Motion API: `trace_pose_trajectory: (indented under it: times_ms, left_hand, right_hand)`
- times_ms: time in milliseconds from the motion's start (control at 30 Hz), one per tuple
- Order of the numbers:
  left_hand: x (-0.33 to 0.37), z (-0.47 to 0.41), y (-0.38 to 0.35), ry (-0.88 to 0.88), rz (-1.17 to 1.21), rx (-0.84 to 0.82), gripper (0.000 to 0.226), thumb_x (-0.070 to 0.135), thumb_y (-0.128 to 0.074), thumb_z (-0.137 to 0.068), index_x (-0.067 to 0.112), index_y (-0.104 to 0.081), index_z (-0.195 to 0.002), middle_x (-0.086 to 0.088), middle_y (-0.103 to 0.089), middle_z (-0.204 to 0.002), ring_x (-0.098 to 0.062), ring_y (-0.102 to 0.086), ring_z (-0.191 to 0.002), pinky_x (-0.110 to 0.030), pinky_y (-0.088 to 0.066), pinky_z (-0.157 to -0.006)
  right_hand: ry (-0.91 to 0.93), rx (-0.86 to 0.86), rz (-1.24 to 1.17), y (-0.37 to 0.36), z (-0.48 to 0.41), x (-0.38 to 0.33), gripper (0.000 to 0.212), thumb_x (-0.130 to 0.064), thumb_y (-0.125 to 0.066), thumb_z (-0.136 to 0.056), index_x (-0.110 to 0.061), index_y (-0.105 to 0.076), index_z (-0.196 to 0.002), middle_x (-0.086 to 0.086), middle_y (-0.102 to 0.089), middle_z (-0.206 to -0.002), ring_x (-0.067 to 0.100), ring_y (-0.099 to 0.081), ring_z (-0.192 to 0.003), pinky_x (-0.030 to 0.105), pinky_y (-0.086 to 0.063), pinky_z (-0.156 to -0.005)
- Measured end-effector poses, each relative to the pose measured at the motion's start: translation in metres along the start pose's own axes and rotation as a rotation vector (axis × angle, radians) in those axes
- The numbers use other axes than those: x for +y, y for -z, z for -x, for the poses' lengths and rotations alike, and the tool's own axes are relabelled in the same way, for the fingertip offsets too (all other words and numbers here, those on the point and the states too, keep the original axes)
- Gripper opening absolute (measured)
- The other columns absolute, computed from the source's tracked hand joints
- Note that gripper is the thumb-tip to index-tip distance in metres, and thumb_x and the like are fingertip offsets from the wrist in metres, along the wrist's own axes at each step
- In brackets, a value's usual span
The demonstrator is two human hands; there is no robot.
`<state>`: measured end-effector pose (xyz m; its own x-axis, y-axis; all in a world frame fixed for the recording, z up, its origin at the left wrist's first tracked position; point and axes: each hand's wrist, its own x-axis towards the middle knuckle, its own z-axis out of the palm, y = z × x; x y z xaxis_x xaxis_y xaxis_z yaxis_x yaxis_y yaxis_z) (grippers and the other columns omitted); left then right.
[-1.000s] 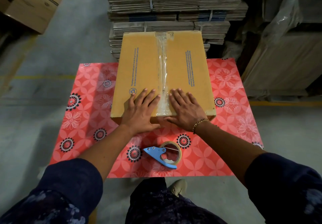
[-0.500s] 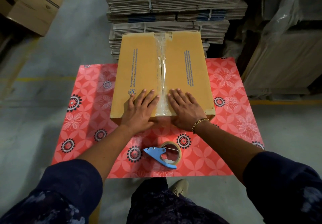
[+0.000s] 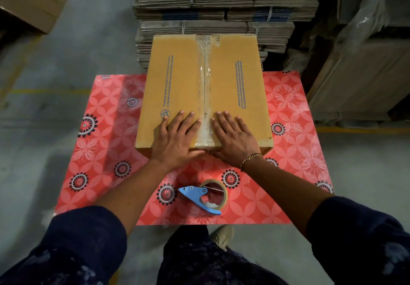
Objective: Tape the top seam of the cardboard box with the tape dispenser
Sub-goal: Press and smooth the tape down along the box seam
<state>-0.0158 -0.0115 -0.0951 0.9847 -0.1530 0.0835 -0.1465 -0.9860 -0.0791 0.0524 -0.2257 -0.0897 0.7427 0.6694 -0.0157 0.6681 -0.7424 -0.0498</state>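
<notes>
Flat, spread, gripping nothing: left hand (image 3: 175,139) and right hand (image 3: 233,139) press the brown cardboard box (image 3: 175,85) either side of its clear-taped top seam (image 3: 204,89), unmoved since a second ago. Seam apparently sealed. Blue-handled tape dispenser (image 3: 205,197) idle on red floral table (image 3: 299,151). Tape's near end hidden.

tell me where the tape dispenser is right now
In the head view, the tape dispenser lies on the red floral table cover, near its front edge, between the person's forearms and nearer than the cardboard box; neither hand touches it.
</notes>
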Motion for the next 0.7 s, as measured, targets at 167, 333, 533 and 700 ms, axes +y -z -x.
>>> trace_pose_trajectory:
  times_ms: [167,333,533,700]
  left_hand:
    - [-0.003,-0.002,0.006,-0.002,-0.056,-0.107,0.107,0.069,-0.068,-0.074,0.022,-0.022,-0.159,-0.006,-0.022,-0.17,-0.033,-0.022,-0.155,-0.064,-0.028,-0.115]
    - [-0.001,-0.002,0.009,-0.006,-0.016,-0.206,0.115,0.054,-0.077,-0.075,0.025,-0.007,-0.161,-0.003,-0.006,-0.173,-0.032,-0.007,-0.158,-0.065,-0.02,-0.12]
    - [-0.022,0.011,0.014,-0.007,0.121,-0.199,0.107,0.095,-0.022,-0.08,0.029,-0.006,-0.163,0.004,0.001,-0.173,-0.019,0.002,-0.159,-0.057,-0.009,-0.126]
    - [-0.046,0.034,0.004,0.455,0.319,0.004,0.089,0.077,-0.024,-0.094,0.017,-0.025,-0.16,-0.006,-0.019,-0.171,-0.029,-0.017,-0.157,-0.057,-0.02,-0.122]
  right_hand:
    - [0.02,-0.084,0.017,0.005,-0.001,0.001,0.101,-0.055,-0.063,-0.082,-0.015,-0.01,-0.158,0.008,-0.009,-0.168,0.028,-0.005,-0.155,0.051,-0.01,-0.124]
    - [0.028,-0.164,0.008,0.017,0.001,0.001,0.097,-0.043,-0.056,-0.087,-0.014,0.002,-0.158,0.007,0.003,-0.168,0.026,0.004,-0.155,0.049,-0.005,-0.124]
    - [-0.034,-0.135,-0.071,0.024,0.021,0.018,0.101,-0.083,-0.011,-0.083,-0.017,-0.003,-0.159,-0.001,0.0,-0.169,0.019,0.002,-0.155,0.048,-0.006,-0.124]
    - [-0.379,-0.029,-0.238,0.018,0.05,0.046,0.094,-0.077,-0.023,-0.09,-0.015,-0.008,-0.159,-0.001,0.001,-0.168,0.019,0.002,-0.155,0.045,-0.006,-0.125]
